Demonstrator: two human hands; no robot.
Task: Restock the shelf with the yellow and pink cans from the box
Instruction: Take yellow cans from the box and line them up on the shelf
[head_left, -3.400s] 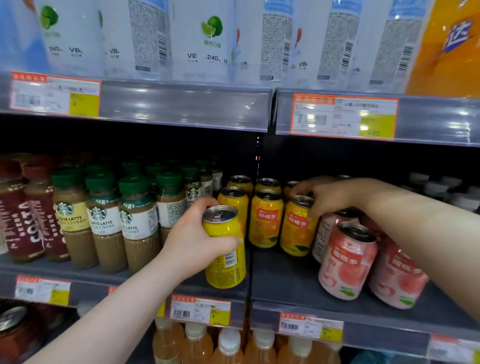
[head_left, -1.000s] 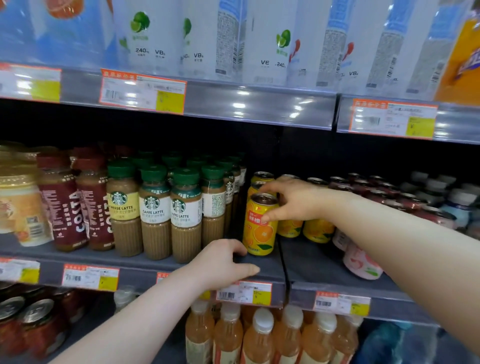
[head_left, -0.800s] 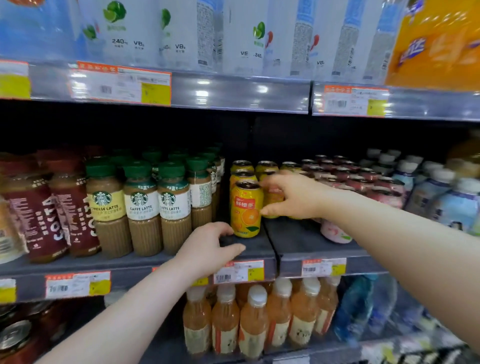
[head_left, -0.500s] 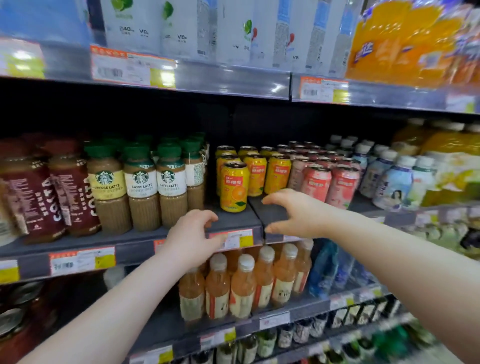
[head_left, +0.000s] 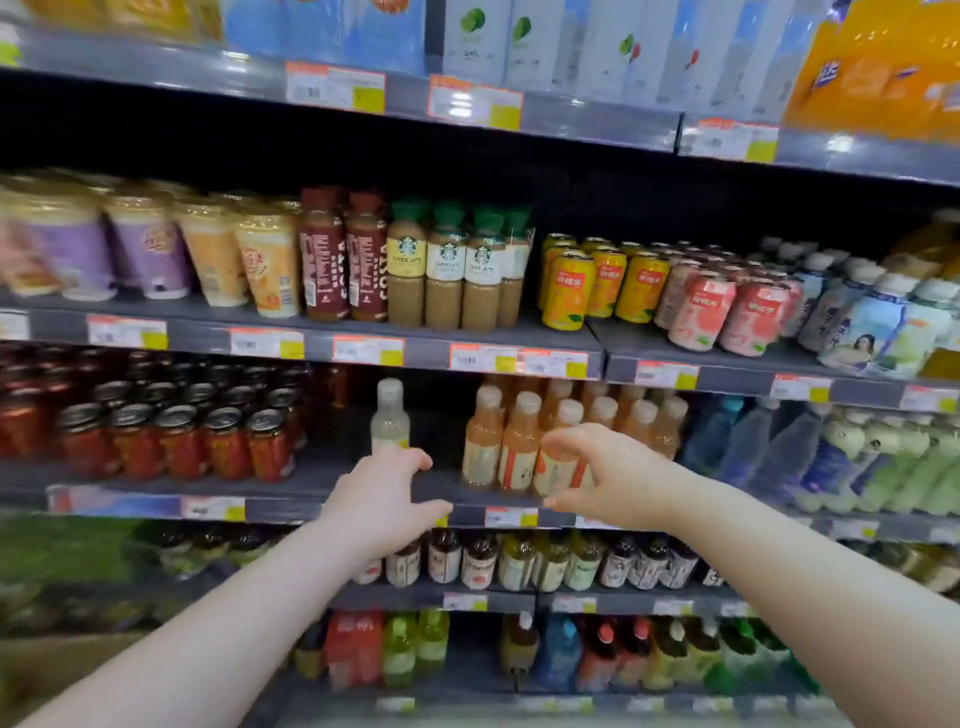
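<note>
Entry: hands. We find the left hand (head_left: 384, 501) and the right hand (head_left: 610, 475) both bare of goods, fingers loosely curved, well below the cans. A few seconds back the left hand gripped a yellow can and the right hand lay on the can tops; since then both have drawn away from that row and sit lower in the view, before the shelf beneath. Whether the left hand touches that lower shelf edge we cannot tell.

Entry: stock. Yellow cans (head_left: 602, 283) stand upright in rows on the grey shelf (head_left: 639, 340), with pink cans (head_left: 727, 317) just beside them on the right. The foremost yellow can now stands at the front of the row, unheld.

Entry: surroundings. We now take in more tiers than before.
- Left of the yellow cans: green-capped coffee bottles (head_left: 447, 270), dark red bottles (head_left: 343, 260), lidded cups (head_left: 208, 254).
- Right of the pink cans: pale blue bottles (head_left: 872, 322).
- Tier below: red cans (head_left: 182, 436), one pale bottle (head_left: 389, 415), orange-tinted bottles (head_left: 519, 441).
- Top tier: white packs (head_left: 571, 47), blurred.
- Shelf fronts: price tags (head_left: 467, 358).
</note>
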